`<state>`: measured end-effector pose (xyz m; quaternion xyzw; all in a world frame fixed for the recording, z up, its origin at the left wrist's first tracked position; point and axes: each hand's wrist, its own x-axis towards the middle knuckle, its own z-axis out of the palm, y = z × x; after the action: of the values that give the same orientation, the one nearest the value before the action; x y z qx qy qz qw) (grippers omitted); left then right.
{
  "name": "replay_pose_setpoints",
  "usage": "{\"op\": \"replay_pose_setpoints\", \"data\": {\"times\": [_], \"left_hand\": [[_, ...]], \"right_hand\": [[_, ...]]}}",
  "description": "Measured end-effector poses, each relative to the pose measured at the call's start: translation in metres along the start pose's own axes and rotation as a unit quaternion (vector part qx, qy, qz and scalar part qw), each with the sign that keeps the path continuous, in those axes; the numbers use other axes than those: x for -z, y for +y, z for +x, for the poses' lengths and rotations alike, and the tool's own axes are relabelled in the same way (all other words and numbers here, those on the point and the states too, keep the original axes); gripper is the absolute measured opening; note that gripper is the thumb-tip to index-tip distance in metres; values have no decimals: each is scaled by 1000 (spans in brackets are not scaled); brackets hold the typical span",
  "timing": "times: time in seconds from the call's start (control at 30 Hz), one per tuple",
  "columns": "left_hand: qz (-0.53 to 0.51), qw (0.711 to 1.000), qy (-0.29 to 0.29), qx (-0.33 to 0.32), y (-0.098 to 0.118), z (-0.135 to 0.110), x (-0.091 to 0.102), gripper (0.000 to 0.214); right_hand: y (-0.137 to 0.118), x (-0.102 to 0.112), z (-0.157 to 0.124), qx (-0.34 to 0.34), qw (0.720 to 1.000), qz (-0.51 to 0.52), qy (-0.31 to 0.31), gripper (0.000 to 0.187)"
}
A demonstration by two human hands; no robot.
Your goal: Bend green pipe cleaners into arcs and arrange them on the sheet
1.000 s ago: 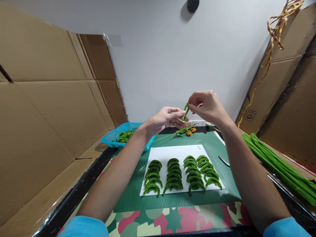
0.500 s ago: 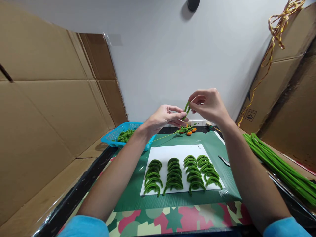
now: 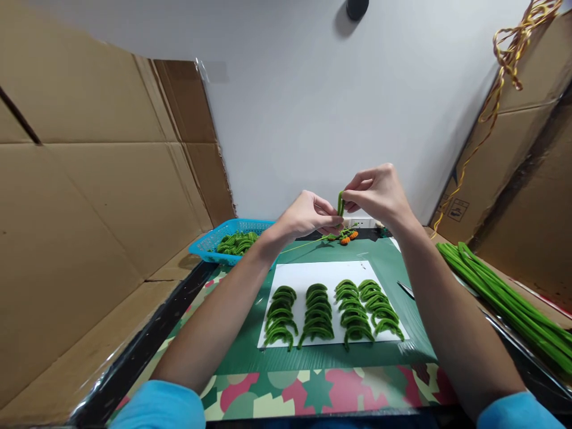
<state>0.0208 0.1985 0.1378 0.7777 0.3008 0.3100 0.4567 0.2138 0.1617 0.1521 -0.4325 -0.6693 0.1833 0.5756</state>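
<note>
My left hand (image 3: pixel 308 217) and my right hand (image 3: pixel 378 193) are raised over the far end of the table, both pinching one short green pipe cleaner piece (image 3: pixel 341 204) that stands nearly upright between them. The left fingers grip its lower end, the right fingers its top. Below the hands, a white sheet (image 3: pixel 308 275) carries several rows of bent green pipe cleaner arches (image 3: pixel 318 313). Behind the hands lies a small green stem with orange buds (image 3: pixel 345 238) on a thin yellow wire.
A blue basket (image 3: pixel 210 245) with more green bent pieces stands at the back left. A bundle of long green pipe cleaners (image 3: pixel 500 295) lies at the right. Scissors (image 3: pixel 406 289) rest right of the sheet. Cardboard walls flank both sides of the green mat (image 3: pixel 241 342).
The hands have drawn closer together and the green piece now stands more upright between them. The view has shifted slightly to the left.
</note>
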Motion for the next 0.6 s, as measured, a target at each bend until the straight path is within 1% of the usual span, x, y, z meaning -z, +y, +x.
{"op": "replay_pose_setpoints", "data": {"times": [0.13,0.23,0.3,0.37,0.43,0.53,0.6], "left_hand": [[28,999,29,-21,-3,2,-3,25],[41,996,69,-44,-3,2,-3,21],[31,994,95,-49,-2,1,-3,21],[4,994,104,-43,0,0,-1,22],[-27,996,80,-28,3,-3,1,25],[-48,999,-2,-5,8,-8,3,31],[-42,998,-38,5,12,-10,5,31]], "right_hand": [[4,-5,1,-35,999,36,5,4],[7,-4,3,-39,997,61,-2,8],[8,-2,4,-43,996,79,-13,13],[8,-1,4,-46,994,95,-16,18],[6,-1,4,-41,994,100,-18,21],[5,-1,3,-33,995,90,-35,23],[5,-2,3,-36,994,96,-36,22]]}}
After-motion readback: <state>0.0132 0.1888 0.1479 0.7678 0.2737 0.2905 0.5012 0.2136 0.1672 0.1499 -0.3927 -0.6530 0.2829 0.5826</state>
